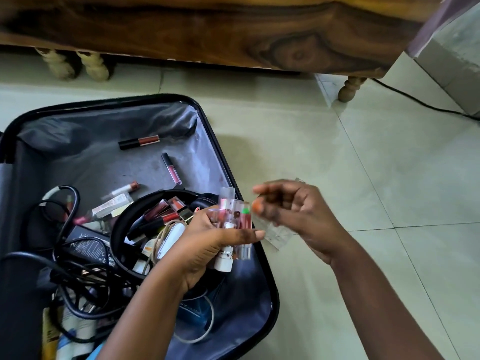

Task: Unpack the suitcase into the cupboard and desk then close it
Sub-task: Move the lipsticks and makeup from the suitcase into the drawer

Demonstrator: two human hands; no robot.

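Observation:
An open black suitcase (213, 141) with grey lining lies on the tiled floor. Inside it are loose lip gloss tubes (139, 142), black headphones (122, 229), tangled black cables (65, 268) and a power adapter (88, 246). My left hand (205, 245) is over the suitcase's right edge, closed around a bundle of several lipstick tubes (235, 222) with clear caps. My right hand (293, 209) hovers just right of the bundle, fingers curled around a small clear plastic piece (272, 235); it is blurred.
A dark wooden bed frame (233, 32) with turned legs (349, 89) runs along the top. A black cord (420, 102) trails across the floor at the right. More bottles and tubes (67, 333) crowd the suitcase's lower left corner.

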